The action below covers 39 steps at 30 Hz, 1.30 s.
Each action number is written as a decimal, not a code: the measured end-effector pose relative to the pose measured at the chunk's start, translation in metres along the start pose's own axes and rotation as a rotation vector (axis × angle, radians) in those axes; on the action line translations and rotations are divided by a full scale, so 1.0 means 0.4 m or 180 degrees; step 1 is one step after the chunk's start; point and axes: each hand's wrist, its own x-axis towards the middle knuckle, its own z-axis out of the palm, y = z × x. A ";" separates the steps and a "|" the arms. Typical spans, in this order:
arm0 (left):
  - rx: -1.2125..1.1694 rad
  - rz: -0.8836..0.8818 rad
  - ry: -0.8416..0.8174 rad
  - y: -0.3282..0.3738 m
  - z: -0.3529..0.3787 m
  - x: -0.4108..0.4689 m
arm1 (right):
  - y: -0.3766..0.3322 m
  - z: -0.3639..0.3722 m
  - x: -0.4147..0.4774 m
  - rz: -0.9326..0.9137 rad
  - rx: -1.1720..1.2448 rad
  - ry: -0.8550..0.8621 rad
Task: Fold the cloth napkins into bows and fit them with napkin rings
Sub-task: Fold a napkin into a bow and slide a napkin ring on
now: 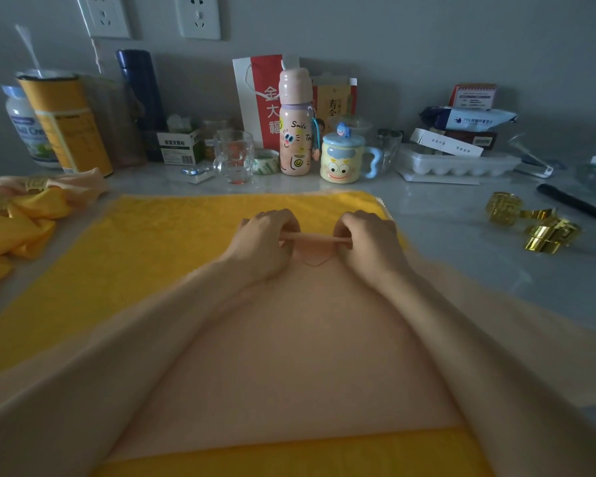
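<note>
Pleat crosswise, left hand, right hand pinching

Pink btl reads "Smile", red bag "金大福", wipes pk "75%".

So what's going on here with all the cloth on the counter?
A person is folding a peach napkin that lies on a yellow napkin. The left hand and right hand pinch its narrow folded far edge between them. Gold napkin rings wait on the right, not yet used. Bunched napkins already in rings sit at the far left.
</note>
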 end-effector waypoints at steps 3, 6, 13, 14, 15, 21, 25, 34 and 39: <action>-0.0225 -0.0041 -0.0156 0.024 -0.008 0.000 | -0.008 -0.003 -0.008 -0.0235 -0.0109 0.0031; -0.0293 -0.0163 -0.0178 0.030 -0.007 0.001 | -0.020 -0.013 -0.016 -0.0416 -0.0332 -0.0115; 0.0615 -0.0215 -0.0992 0.023 0.016 -0.012 | -0.052 -0.019 -0.018 -0.0296 -0.0896 -0.0347; 0.0699 -0.0207 -0.1067 0.023 0.021 -0.014 | -0.060 -0.020 -0.017 -0.0328 -0.0787 -0.0291; 0.0746 -0.0236 -0.1117 0.021 0.025 -0.017 | -0.072 -0.016 -0.017 -0.0361 -0.0561 -0.0327; 0.0910 -0.0582 -0.1372 0.012 0.032 -0.009 | -0.059 0.022 -0.018 -0.0045 -0.0120 -0.1561; 0.0651 -0.0618 -0.1570 0.013 0.013 -0.002 | -0.008 0.004 -0.012 0.0242 -0.0183 -0.1465; -0.0147 -0.0331 -0.1279 0.002 -0.038 0.011 | -0.013 -0.027 -0.003 0.0076 0.0739 -0.0991; -0.0091 -0.0239 -0.0816 0.020 -0.027 0.001 | -0.011 -0.033 -0.004 -0.0063 0.0427 -0.0642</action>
